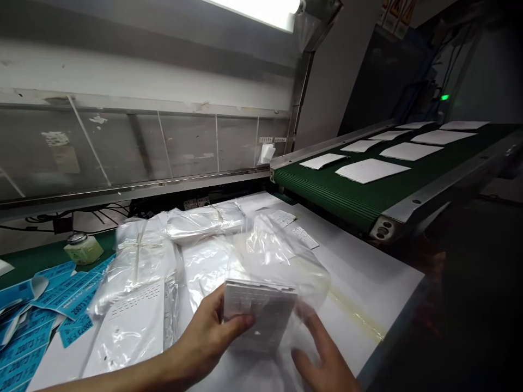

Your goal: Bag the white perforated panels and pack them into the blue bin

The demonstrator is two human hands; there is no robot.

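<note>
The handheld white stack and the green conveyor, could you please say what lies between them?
In the head view, clear plastic, two printed slips and white worktop lie between the stack and the conveyor.

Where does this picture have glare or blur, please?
Head view: the lamp is blown out, the plastic bundles glare; same head view: the right hand looks slightly blurred, print on the white stack too soft to read.

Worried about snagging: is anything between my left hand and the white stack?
Nothing visible: your left hand grips the white stack, thumb on its near face. A clear plastic bag lies beyond the stack.
</note>
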